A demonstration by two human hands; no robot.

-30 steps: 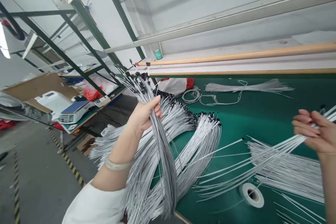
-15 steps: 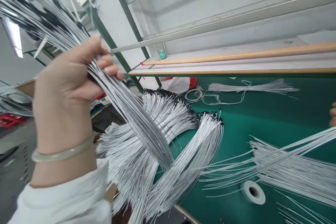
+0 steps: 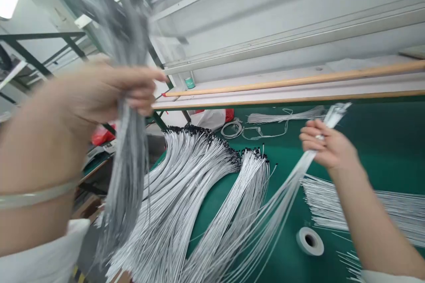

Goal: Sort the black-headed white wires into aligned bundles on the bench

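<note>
My left hand [image 3: 109, 90], smeared by motion, is raised at the left and closed around a thick bundle of grey cables [image 3: 124, 168]. Its upper end, with dark parts, blurs near the top of the view. At the right, my right hand [image 3: 327, 143] grips a thinner bundle of white cables [image 3: 294, 174], whose loose ends trail down to the left. Between the hands lie a wide pile of white cables [image 3: 179, 177] with black tips and a narrower bunch of black-tipped cables [image 3: 244, 185].
Cut white wires [image 3: 325, 203] lie under my right forearm, near a roll of white tape [image 3: 310, 241]. Behind stands a shelf with a wooden pole [image 3: 282, 83] and a small teal can [image 3: 190, 82]. A tied wire bundle [image 3: 265, 117] rests at the back of the green table [image 3: 372, 141].
My left hand has swung its bundle from slanted to nearly upright, away from the pile. My right hand has come fully into view with the white cables, which now hang steeper.
</note>
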